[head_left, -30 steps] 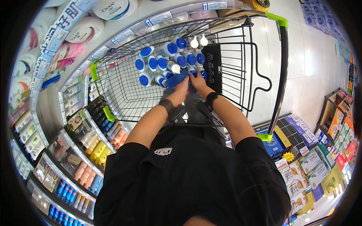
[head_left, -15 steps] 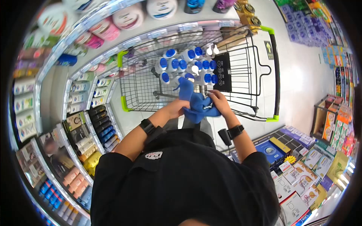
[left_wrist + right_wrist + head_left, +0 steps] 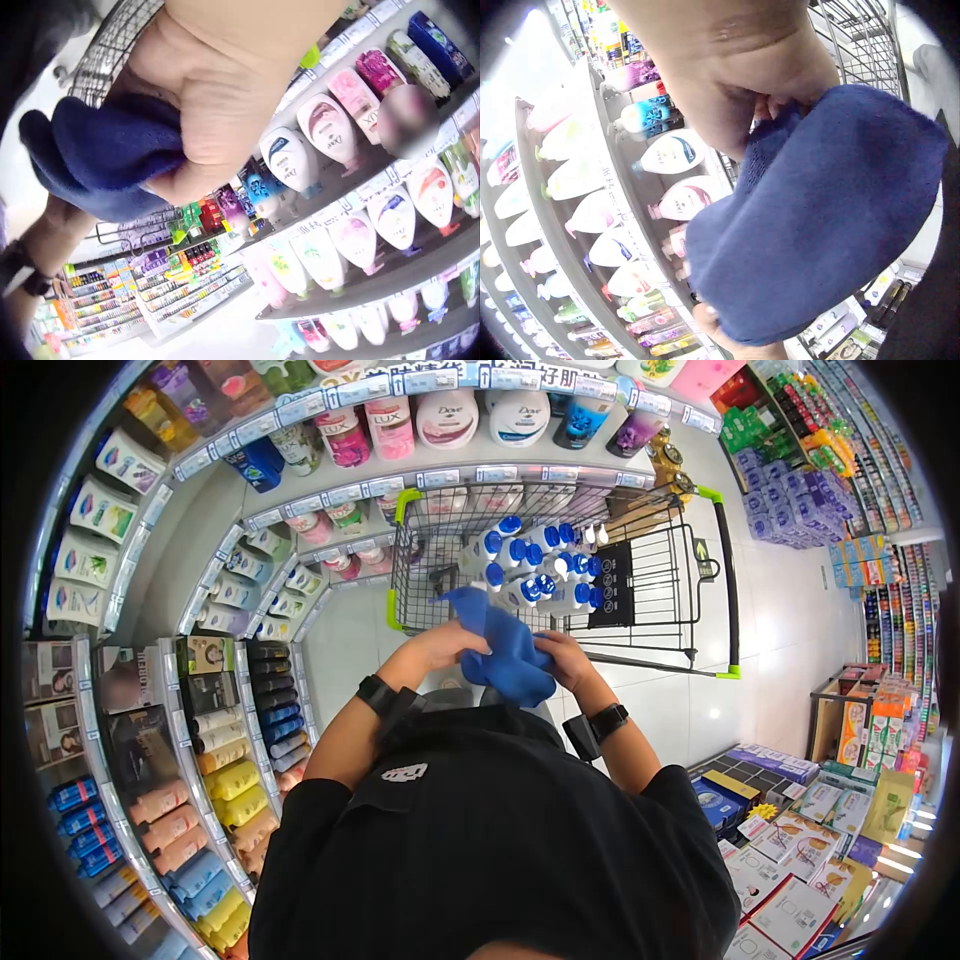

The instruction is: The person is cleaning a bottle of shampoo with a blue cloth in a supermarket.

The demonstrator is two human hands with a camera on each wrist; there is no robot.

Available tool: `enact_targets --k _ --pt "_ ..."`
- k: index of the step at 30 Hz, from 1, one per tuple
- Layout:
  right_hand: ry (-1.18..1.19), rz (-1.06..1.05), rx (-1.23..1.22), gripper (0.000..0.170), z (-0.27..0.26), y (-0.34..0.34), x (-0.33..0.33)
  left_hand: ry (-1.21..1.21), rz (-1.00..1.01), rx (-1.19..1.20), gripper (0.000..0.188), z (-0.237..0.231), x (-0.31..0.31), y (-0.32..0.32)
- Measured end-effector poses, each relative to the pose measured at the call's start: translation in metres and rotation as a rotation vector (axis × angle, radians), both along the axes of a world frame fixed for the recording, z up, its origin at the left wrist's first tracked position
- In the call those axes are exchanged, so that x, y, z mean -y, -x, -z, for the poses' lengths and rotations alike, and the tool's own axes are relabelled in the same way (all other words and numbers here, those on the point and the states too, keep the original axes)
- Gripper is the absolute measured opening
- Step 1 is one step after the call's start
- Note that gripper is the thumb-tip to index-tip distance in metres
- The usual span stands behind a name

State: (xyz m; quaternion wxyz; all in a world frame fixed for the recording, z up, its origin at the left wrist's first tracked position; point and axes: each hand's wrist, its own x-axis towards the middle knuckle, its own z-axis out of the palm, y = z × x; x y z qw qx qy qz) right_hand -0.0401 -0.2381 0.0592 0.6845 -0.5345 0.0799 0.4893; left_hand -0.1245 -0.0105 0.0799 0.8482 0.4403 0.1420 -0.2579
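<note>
A blue cloth (image 3: 510,660) is bunched and folded between both hands in front of the body, at the near side of the shopping cart (image 3: 645,650). My left hand (image 3: 447,645) pinches it from the left, thumb pressed on the fabric in the left wrist view. On the other side, my right hand (image 3: 567,660) grips its right edge; in the right wrist view the cloth (image 3: 825,217) spreads wide below that hand and hides some of the fingers. Beyond the cloth, several white bottles (image 3: 520,550) with blue caps stand grouped in the cart, near a few white pump tops (image 3: 597,533).
Shelves of body wash bottles (image 3: 445,422) curve along the back and left. Lower left shelves hold yellow and peach bottles (image 3: 240,805). Stacked boxes (image 3: 790,840) are at the lower right, and purple packs (image 3: 795,500) sit on the floor at the far right.
Both hands have come out of the cart toward the body, bringing the blue cloth from among the bottles. Its folds have shifted between the hands. The view has swung toward the shelves.
</note>
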Motion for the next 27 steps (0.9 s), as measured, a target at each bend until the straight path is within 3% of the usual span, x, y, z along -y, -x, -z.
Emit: enact_targets --k 3,6,7,11,14,15,18,20,22,25,27 --pt "0.156 0.2 0.171 0.008 0.024 -0.006 0.014 -0.407 0.131 0.141 0.044 0.044 -0.017 0.0" --pt "0.332 0.297 0.482 0.008 0.036 -0.007 0.03 -0.565 0.105 0.047 0.039 0.064 -0.024 0.003" --pt "0.326 0.32 0.484 0.006 0.041 -0.008 0.036 -0.387 -0.022 -0.059 0.034 0.069 -0.021 0.005" --pt "0.287 0.477 0.534 0.009 0.032 -0.01 0.039 -0.288 -0.061 -0.165 0.031 0.086 -0.023 0.001" --pt "0.66 0.279 0.866 0.019 0.043 -0.033 0.05 -0.3 -0.074 -0.234 0.029 0.086 -0.022 -0.002" --pt "0.78 0.29 1.059 0.032 0.048 -0.035 0.046 -0.302 -0.06 -0.232 0.029 0.085 -0.023 -0.002" --pt "0.871 0.017 1.598 0.039 0.052 -0.033 0.042 -0.456 0.008 -0.214 0.029 0.094 -0.024 0.001" --pt "0.798 -0.252 1.484 0.043 0.057 -0.019 0.034 -0.534 0.019 -0.209 0.03 0.098 -0.024 0.007" --pt "0.942 -0.756 1.293 0.039 0.059 -0.006 0.027 -0.534 -0.012 -0.21 0.031 0.097 -0.023 0.011" --pt "1.047 -0.832 1.449 0.036 0.052 0.002 0.019 -0.465 -0.118 -0.132 0.035 0.085 -0.024 0.016" --pt "1.048 -0.839 1.421 0.034 0.056 -0.002 0.018 -0.485 -0.123 -0.118 0.04 0.085 -0.031 0.016"
